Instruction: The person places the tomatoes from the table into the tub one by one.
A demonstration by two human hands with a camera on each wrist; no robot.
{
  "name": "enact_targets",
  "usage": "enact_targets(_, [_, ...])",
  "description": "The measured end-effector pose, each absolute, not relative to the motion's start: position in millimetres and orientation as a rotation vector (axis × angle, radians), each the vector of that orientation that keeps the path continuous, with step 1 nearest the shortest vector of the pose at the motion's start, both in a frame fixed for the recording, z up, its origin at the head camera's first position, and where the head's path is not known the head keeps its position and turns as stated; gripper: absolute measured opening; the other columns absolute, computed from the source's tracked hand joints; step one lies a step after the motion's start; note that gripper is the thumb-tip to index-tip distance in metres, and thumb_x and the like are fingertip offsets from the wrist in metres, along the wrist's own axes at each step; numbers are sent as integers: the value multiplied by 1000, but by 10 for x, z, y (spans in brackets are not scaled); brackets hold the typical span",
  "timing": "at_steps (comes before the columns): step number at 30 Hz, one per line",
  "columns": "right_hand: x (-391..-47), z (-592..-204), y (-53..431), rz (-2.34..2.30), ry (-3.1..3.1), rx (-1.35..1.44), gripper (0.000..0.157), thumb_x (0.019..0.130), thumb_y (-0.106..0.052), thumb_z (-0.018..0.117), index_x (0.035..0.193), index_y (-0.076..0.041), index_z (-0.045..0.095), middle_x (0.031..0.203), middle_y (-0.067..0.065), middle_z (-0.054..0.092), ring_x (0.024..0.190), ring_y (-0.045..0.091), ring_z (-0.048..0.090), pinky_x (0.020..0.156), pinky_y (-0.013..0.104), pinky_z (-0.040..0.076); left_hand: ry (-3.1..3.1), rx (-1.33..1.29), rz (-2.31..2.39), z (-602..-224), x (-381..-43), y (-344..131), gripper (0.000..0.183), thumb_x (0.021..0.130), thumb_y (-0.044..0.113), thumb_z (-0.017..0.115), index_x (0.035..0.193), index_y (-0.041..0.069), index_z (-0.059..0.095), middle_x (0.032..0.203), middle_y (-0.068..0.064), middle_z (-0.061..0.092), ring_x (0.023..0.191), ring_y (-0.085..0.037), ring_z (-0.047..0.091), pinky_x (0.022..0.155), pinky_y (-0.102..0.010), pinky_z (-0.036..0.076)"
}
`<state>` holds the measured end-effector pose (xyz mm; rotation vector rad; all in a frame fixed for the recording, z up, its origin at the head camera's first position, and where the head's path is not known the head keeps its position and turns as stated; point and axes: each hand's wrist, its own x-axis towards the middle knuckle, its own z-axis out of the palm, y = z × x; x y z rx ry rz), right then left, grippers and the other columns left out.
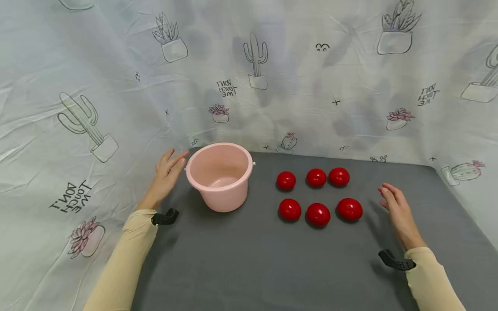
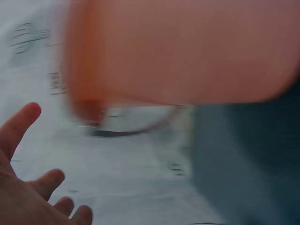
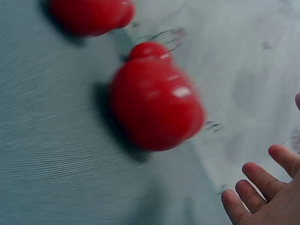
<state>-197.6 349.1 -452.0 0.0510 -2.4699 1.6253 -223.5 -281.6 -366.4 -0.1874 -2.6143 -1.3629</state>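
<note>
Printed cloth point(image 1: 295, 90) hangs behind grey bench point(image 1: 241, 268). Left hand point(image 1: 165, 177) just beside left rim of pink bucket point(image 1: 226, 199), fingers loosely extended, gripping nothing. Bucket upright. Right of it, six red balls point(image 1: 318, 215) in two rows. Farther right, right hand point(image 1: 400, 215), fingers loosely spread, apart from nearest ball point(image 1: 349, 210). Step looks like reach, pre-grasp; next move would call for right fingers shifting left, curling round that ball.

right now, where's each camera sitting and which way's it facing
Head: on the head, facing forward and down at pink bucket and red balls; left hand, right hand and sleeves show.
Left wrist: worn there, facing bucket; left hand shows.
Right wrist: worn there, facing balls; right hand shows.
Both wrist views share the printed cloth.
</note>
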Motion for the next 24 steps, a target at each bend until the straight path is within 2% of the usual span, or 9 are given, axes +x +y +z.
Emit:
enact_targets(4, [-1944,-4707,3460,1603,-2524,9,60,109,-42,38,159,-10,28,138,-18,46,113,-14,44,88,4,35,-2610,-154,-1308,-3957,-2257,-2751,49,106,37,50,148,10,53,169,-17,10,154,-43,-8,116,-74,5])
enact_targets(8, [-1962,-4824,3367,1635,-2542,34,61,109,-37,42,159,-5,26,140,-11,47,113,-17,44,88,2,34,-2622,-137,-1256,-4071,-2231,-2719,47,106,34,52,147,12,55,166,-21,18,153,-44,-1,115,-74,6])
enact_targets(13, [-1932,-4927,3277,1619,-2584,66,61,109,-35,44,159,-5,26,147,2,44,117,-22,37,91,0,31,-2704,-162,-1302,-4073,-2175,-2732,51,108,42,43,156,23,43,164,-12,35,153,-39,25,119,-64,21])
enact_targets(15, [-1911,-4962,3252,1599,-2612,59,62,108,-36,44,159,-6,26,150,5,42,117,-23,35,89,-1,30,-2784,-136,-1316,-4044,-2132,-2758,53,108,47,40,158,31,36,156,-11,48,143,-37,45,115,-59,34])
enact_targets(18, [-1891,-4993,3226,1598,-2615,54,61,109,-35,44,159,-6,26,150,4,43,118,-23,34,89,-1,30,-2917,-78,-1252,-3976,-2086,-2787,54,107,53,38,159,41,29,132,-12,66,117,-31,65,99,-50,48])
enact_targets(21, [-1902,-5011,3217,1597,-2606,74,59,109,-33,45,159,-7,28,148,-3,45,119,-23,35,89,-1,30,-3009,-65,-1185,-3896,-2086,-2805,55,106,56,37,158,47,23,109,-13,71,98,-27,68,90,-45,49])
enact_targets(22, [-1910,-5011,3216,1597,-2601,86,59,108,-32,46,159,-7,28,147,-6,45,119,-22,36,90,-1,30,-3030,-66,-1156,-3871,-2095,-2803,55,106,57,36,158,49,21,111,-11,70,98,-25,68,91,-46,49])
enact_targets(24, [-1929,-5010,3229,1588,-2589,104,58,108,-29,48,158,-7,29,143,-14,46,120,-22,37,90,-1,31,-3067,-77,-1126,-3829,-2128,-2798,55,105,61,34,157,54,16,131,-9,65,107,-27,67,97,-51,47])
